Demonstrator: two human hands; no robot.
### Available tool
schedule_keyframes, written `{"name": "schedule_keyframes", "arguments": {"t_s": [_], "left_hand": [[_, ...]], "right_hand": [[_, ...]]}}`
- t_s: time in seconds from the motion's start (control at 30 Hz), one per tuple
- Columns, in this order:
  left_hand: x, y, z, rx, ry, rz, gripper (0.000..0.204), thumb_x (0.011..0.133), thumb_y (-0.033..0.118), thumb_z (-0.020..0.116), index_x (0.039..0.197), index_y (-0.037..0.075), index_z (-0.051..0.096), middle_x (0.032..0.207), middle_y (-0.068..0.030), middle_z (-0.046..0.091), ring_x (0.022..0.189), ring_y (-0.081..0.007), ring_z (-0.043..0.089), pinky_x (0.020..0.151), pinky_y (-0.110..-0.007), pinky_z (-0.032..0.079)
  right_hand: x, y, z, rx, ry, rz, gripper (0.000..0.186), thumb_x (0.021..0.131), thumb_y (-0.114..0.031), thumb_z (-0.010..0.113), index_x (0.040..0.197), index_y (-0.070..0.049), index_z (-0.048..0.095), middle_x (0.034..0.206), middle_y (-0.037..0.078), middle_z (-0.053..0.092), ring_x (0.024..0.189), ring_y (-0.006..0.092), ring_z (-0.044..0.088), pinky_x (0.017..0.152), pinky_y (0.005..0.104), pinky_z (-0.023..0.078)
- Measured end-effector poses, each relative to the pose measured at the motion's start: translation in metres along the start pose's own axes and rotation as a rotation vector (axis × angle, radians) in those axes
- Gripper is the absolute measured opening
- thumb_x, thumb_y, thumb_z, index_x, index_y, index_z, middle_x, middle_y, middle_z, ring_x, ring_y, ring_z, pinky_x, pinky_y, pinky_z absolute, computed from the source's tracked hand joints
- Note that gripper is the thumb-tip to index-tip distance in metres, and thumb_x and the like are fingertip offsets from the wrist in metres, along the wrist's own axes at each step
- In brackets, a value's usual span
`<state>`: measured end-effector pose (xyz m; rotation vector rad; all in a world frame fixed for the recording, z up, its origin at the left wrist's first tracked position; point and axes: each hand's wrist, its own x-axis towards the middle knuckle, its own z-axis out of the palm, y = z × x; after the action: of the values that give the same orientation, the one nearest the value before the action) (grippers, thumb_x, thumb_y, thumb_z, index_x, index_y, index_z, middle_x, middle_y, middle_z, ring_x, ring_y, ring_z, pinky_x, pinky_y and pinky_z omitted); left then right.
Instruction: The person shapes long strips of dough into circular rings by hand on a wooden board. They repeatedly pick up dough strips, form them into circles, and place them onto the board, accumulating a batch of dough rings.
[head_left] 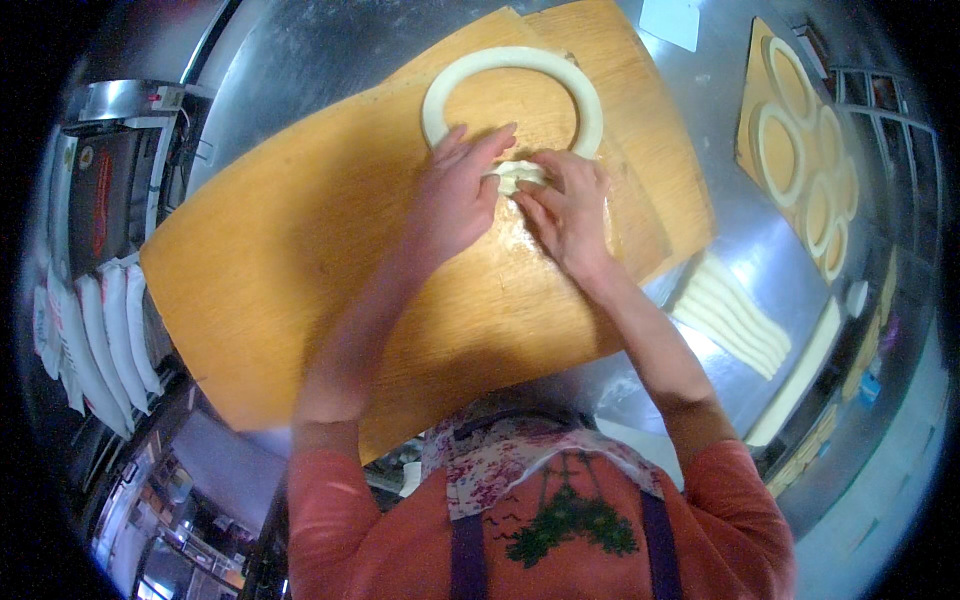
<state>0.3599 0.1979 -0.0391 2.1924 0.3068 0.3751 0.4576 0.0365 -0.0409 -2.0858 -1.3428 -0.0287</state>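
A thick, pale dough ring [588, 100] lies on a wooden board [330, 220]. Its near side, where the dough looks flattened and folded, is between my two hands. My left hand [455, 200] covers the ring's lower left part, fingers reaching over the dough and thumb against the folded section. From the right, my right hand [572, 205] pinches the same section between thumb and fingers. The dough under both palms is hidden.
Several dough strips [735, 315] lie side by side on the metal table [620, 400] at right. Further right, a smaller board [755, 95] holds several dough rings. One long dough strip [797, 372] runs along the table's right side. White packed bags [105, 340] stand at far left.
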Motion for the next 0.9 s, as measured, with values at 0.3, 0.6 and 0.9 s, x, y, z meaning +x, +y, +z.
{"name": "schedule_keyframes", "arguments": {"t_s": [0.3,0.6,0.9], "left_hand": [[0.024,-0.003,0.010,-0.210,-0.287,-0.159,0.060,0.086,-0.002,0.060,0.144,0.003,0.044,0.115,-0.0199,0.069,0.106,-0.0296,0.068,0.092,-0.037,0.052],[0.012,0.006,0.023,0.064,-0.181,-0.064,0.040,0.087,0.011,0.067,0.126,0.005,0.063,0.100,-0.0151,0.073,0.096,-0.0311,0.070,0.087,-0.038,0.055],[-0.049,0.017,0.028,0.457,-0.356,0.358,0.064,0.092,0.026,0.060,0.143,-0.005,0.039,0.149,-0.0218,0.042,0.139,-0.0374,0.037,0.119,-0.047,0.023]], "right_hand": [[-0.011,0.000,-0.004,-0.014,0.030,-0.077,0.022,0.073,-0.013,0.078,0.094,-0.013,0.075,0.124,0.009,0.062,0.113,0.0280,0.056,0.095,0.0451,0.038],[-0.050,0.016,-0.039,-0.058,0.060,0.158,0.028,0.080,-0.007,0.070,0.107,-0.013,0.075,0.124,0.009,0.062,0.114,0.0274,0.055,0.097,0.0422,0.039],[0.007,0.050,-0.044,0.347,0.271,0.623,0.031,0.084,-0.018,0.072,0.104,0.004,0.068,0.095,0.018,0.069,0.088,0.0239,0.068,0.081,0.0348,0.053]]}}
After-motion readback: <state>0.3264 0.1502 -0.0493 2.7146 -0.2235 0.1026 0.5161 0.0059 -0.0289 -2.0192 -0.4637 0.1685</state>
